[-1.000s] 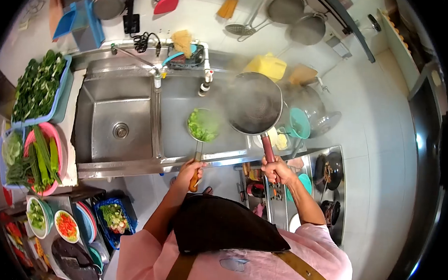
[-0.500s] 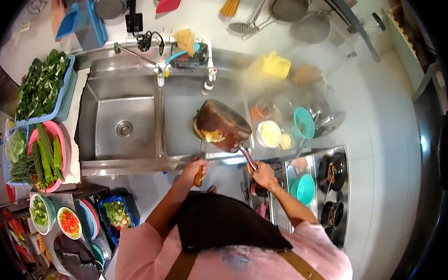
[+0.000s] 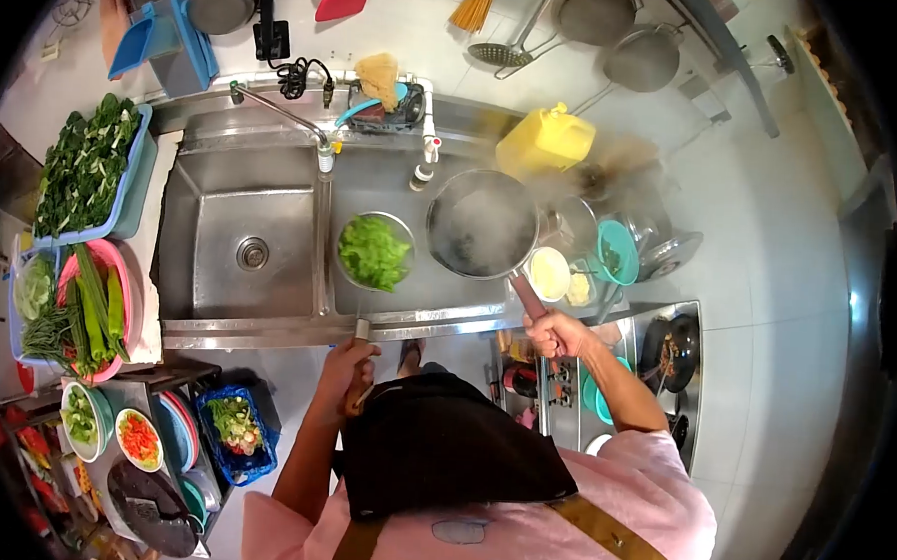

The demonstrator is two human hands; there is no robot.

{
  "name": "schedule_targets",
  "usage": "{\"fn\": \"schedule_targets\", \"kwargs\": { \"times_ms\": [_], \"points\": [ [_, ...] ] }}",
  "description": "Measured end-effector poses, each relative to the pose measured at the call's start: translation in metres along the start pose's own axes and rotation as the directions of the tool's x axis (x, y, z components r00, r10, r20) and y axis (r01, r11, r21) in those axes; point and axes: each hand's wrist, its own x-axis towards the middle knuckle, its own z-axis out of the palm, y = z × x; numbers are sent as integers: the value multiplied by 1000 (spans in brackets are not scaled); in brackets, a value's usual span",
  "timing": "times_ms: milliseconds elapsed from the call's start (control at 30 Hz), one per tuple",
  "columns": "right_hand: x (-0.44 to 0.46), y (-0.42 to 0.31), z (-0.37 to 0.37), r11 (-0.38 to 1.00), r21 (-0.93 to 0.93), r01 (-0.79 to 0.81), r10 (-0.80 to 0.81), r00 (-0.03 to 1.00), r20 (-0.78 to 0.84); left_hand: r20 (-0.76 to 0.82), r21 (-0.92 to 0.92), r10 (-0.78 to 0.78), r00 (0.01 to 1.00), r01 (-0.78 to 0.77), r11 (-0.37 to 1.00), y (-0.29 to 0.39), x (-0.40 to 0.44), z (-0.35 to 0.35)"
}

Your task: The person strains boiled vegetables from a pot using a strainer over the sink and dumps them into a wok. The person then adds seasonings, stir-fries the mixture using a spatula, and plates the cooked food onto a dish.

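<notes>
1. Left fingers grip the handle of a strainer; holding it level keeps its greens inside.
2. Right fingers wrap a steaming pan's handle, best steadied clear of vapor.
3. Beyond both sets of fingers, strainer and pan hang side by side over a sink, a yellow jug farther off.

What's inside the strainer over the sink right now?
The strainer in the left hand holds bright green chopped vegetables. They cover its bottom, so whatever lies beneath them can't be seen.
</notes>
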Motion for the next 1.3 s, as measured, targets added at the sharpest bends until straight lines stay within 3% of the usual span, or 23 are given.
{"fn": "schedule_targets", "kwargs": {
  "times_ms": [67, 133, 167, 267, 333, 400, 467, 533, 600, 700, 767, 800, 833, 900, 967, 1033, 1067, 1167, 1300],
  "points": [
    [16, -14, -21, 995, -84, -48, 46, 998, -33, -42, -18, 77, 996, -78, 997, 10, -20, 5],
    [29, -47, 0, 881, -470, -51, -36, 984, -174, -63, -46, 127, 990, -130, 990, 15, -37, 6],
    [51, -61, 2, 849, -521, -87, -40, 973, -227, -101, -76, 142, 985, -150, 986, 19, -44, 14],
    [145, -106, -16, 549, -798, -249, 152, 968, -198, -221, -177, 184, 958, -225, 958, 17, -48, 29],
    [183, -141, 6, 54, -983, -175, 148, 975, -165, -279, -128, 227, 933, -271, 954, 13, -48, 39],
    [206, -179, 40, -309, -949, -55, 218, 968, -127, -290, -187, 274, 917, -335, 923, 12, -52, 55],
    [260, -203, 72, -731, -666, 148, 307, 943, -127, -320, -213, 286, 903, -363, 907, 9, -51, 69],
    [286, -219, 92, -876, -441, 194, 139, 978, 154, -351, -252, 292, 890, -390, 886, 11, -54, 86],
    [305, -228, 103, -967, -243, 80, -46, 880, 472, -364, -245, 312, 878, -413, 877, 8, -55, 96],
    [329, -260, 82, -941, -259, 220, -28, 709, 704, -400, -250, 329, 856, -447, 859, 4, -55, 108],
    [398, -263, -3, -965, -258, 54, -153, 680, 717, -420, -267, 323, 848, -456, 849, 4, -57, 116],
    [380, -270, 6, -903, -409, 127, -36, 929, 368, -427, -275, 321, 845, -460, 844, 3, -59, 117],
    [359, -284, 15, -820, -562, 110, 152, 988, -29, -413, -289, 321, 853, -456, 842, 0, -60, 114],
    [251, -272, 23, -792, -606, 72, 32, 997, 76, -403, -288, 333, 852, -463, 838, -1, -59, 106],
    [279, -241, -33, -413, -910, 25, 180, 982, -55, -382, -279, 343, 858, -461, 842, -1, -59, 99],
    [280, -204, -64, 39, -986, -165, 318, 937, -144, -370, -266, 343, 863, -452, 851, 3, -56, 91],
    [277, -183, -78, 246, -959, -143, 339, 939, -53, -364, -258, 341, 867, -446, 857, 6, -55, 87],
    [250, -115, -89, 740, -656, -148, 275, 957, 95, -349, -232, 331, 877, -422, 876, 14, -51, 81],
    [241, -35, -68, 963, -248, -102, 160, 961, 226, -336, -196, 305, 891, -383, 903, 25, -48, 83]
  ]
}}
